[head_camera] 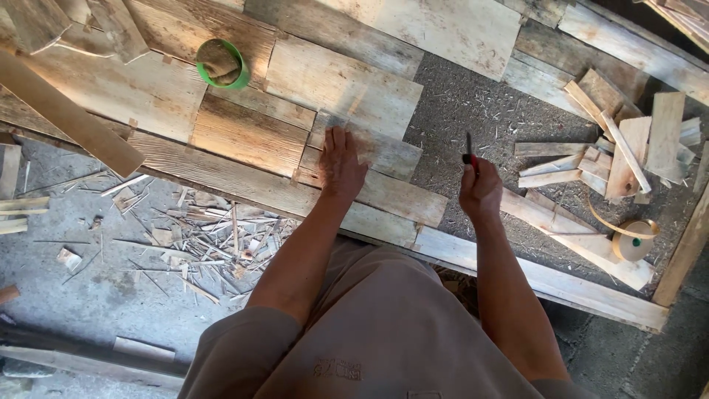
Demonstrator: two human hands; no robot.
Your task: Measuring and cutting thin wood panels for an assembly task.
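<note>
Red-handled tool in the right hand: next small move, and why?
Probably bring the red-handled tool leftward and down to the pale wood piece that the left hand presses flat. The right hand holds the tool upright over bare gritty board, apart from any wood, while the left already steadies that piece on the panel.

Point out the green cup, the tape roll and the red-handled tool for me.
green cup (235, 74): head view, right side of its rim.
tape roll (634, 242): head view, its outer side.
red-handled tool (470, 157): head view, handle above the right hand (480, 193).
</note>
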